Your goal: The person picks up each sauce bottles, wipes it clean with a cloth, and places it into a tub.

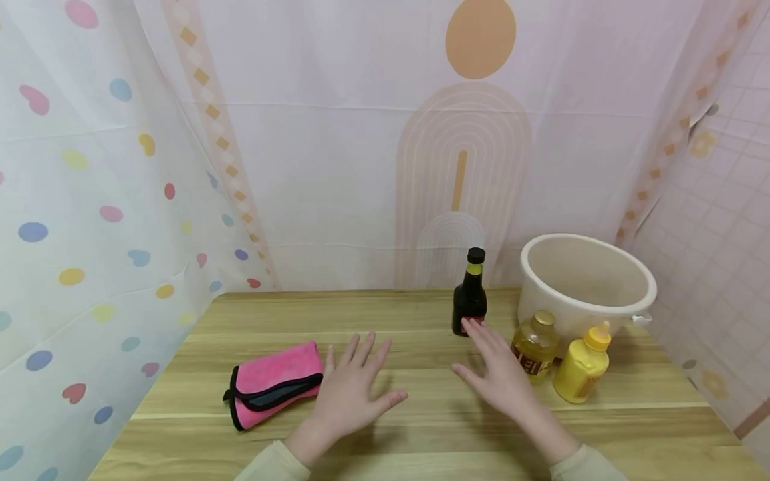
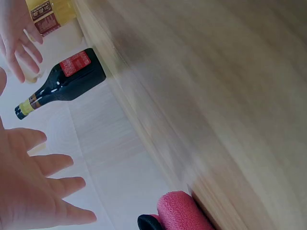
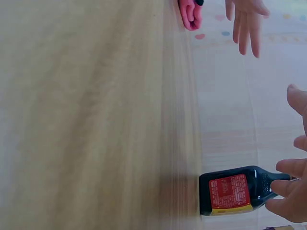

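My left hand [image 1: 350,394] hovers over the table with its fingers spread, just right of a rolled pink cloth [image 1: 279,374] with black edging. Nothing is in that hand. My right hand [image 1: 502,374], also empty and with fingers extended, is held above the table at the right. In the head view its fingertips overlap the lower part of a dark glass bottle [image 1: 471,297] with a black cap and red label, standing upright. Just right of this hand stand a jar of amber liquid [image 1: 535,347] with a gold lid and a yellow squeeze bottle [image 1: 581,367] with an orange cap.
A white bucket [image 1: 538,287] stands at the back right, behind the amber jar and yellow bottle. The wooden table [image 1: 421,434] ends at a patterned curtain [image 1: 331,167] at the back, with a dotted curtain [image 1: 90,234] along the left.
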A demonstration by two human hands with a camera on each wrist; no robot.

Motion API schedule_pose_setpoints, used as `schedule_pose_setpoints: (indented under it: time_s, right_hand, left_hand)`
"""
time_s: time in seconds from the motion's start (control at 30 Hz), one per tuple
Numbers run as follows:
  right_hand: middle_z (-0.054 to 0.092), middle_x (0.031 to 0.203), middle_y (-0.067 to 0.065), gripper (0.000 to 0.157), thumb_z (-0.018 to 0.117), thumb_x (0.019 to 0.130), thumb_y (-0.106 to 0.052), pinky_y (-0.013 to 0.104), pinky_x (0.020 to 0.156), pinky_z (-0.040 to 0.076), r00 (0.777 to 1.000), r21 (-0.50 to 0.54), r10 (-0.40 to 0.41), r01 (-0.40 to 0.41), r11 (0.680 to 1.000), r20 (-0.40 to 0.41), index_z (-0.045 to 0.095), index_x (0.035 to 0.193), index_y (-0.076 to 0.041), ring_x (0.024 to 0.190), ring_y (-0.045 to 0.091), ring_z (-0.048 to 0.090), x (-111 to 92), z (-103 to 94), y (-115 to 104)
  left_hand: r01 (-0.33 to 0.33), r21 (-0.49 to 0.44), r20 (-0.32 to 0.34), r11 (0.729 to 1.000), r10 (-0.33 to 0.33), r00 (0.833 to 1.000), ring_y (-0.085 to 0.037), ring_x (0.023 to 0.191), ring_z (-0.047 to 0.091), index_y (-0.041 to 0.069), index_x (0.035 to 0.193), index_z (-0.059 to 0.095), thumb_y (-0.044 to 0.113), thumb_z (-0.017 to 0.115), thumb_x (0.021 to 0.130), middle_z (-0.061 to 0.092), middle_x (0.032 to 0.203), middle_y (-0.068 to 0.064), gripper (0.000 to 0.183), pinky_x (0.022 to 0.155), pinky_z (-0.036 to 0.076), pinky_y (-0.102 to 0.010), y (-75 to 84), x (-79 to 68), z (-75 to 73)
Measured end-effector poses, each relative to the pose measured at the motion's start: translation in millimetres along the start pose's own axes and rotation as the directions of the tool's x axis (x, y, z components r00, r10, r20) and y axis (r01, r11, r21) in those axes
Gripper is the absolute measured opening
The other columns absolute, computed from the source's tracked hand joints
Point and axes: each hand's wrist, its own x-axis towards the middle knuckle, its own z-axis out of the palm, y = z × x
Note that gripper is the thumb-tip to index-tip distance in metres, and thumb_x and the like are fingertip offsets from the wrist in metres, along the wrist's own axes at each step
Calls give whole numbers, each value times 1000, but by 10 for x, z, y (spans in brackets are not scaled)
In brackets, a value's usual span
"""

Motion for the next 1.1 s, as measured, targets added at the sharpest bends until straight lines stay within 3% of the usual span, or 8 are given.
schedule_pose_setpoints:
  time_s: [0.27, 0.43, 0.6, 0.87, 1.1]
  right_hand:
    - [48, 143, 24, 72, 79, 85, -19, 64, 101, 35, 990, 131, 77, -62, 989, -114, 45, 146, -2, 130, 45, 43, 145, 9, 47]
    - [47, 141, 27, 72, 79, 86, -16, 62, 101, 37, 973, 209, 139, -100, 973, -183, 43, 146, 0, 128, 45, 44, 271, 7, 88]
    - [48, 139, 28, 72, 77, 87, -13, 57, 102, 39, 955, 289, 213, -147, 946, -208, 41, 147, 3, 125, 45, 46, 376, -31, 98]
    - [42, 144, 26, 69, 70, 94, -14, 56, 106, 34, 937, 421, 307, -214, 881, -166, 33, 150, 1, 131, 41, 41, 553, -84, 142]
    - [45, 142, 24, 66, 69, 94, -12, 55, 105, 35, 924, 486, 330, -203, 850, -191, 35, 149, 2, 129, 39, 43, 692, -123, 185]
  left_hand:
    - [-45, -51, -146, 998, 37, 989, -41, 132, 45, 10, 145, 51, 59, 69, 83, 52, 142, -17, 81, 102, 30, -69, -6, -4, -20]
    - [-42, -146, -206, 988, 11, 979, -39, 124, 52, 6, 140, 55, 51, 74, 83, 57, 138, -16, 76, 102, 36, -61, -12, -12, -25]
    - [-14, -189, -219, 982, -28, 975, -36, 119, 55, 8, 139, 57, 49, 76, 82, 60, 134, -11, 73, 97, 41, -60, -35, -25, -21]
    - [22, -297, -255, 955, -101, 962, -38, 116, 58, 5, 137, 58, 40, 80, 81, 63, 129, -14, 70, 95, 46, -55, -142, -47, -56]
    - [57, -343, -255, 938, -151, 955, -40, 121, 55, 3, 140, 55, 33, 82, 81, 60, 132, -19, 72, 105, 34, -61, -265, -57, -131]
